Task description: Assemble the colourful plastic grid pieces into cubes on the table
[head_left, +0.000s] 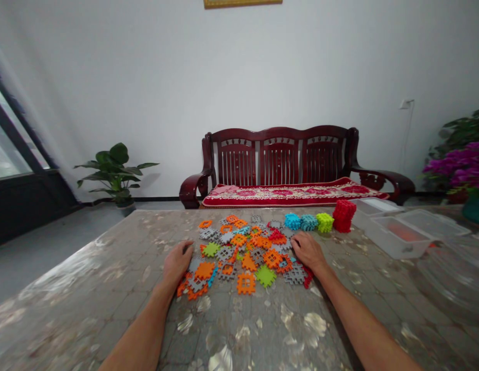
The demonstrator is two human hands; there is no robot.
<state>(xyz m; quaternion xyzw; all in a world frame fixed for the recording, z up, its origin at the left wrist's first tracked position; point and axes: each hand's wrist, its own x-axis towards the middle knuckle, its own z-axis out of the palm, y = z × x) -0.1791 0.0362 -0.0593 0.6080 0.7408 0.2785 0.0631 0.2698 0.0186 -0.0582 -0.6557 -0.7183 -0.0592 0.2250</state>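
Observation:
A loose pile of flat interlocking plastic tiles in orange, grey, green, blue and red lies on the patterned tabletop, with an orange tile and a green tile at its near side. My left hand rests on its side at the pile's left edge, loosely curled with thumb and finger apart, close to a solid orange tile. At the right edge, my right hand lies palm down beside grey tiles, fingers relaxed and partly hidden. Neither hand visibly holds anything.
Behind my right hand stand stacks of tiles: blue, teal, lime green and a taller red stack. Clear plastic boxes sit to the right. A wooden bench stands beyond the table.

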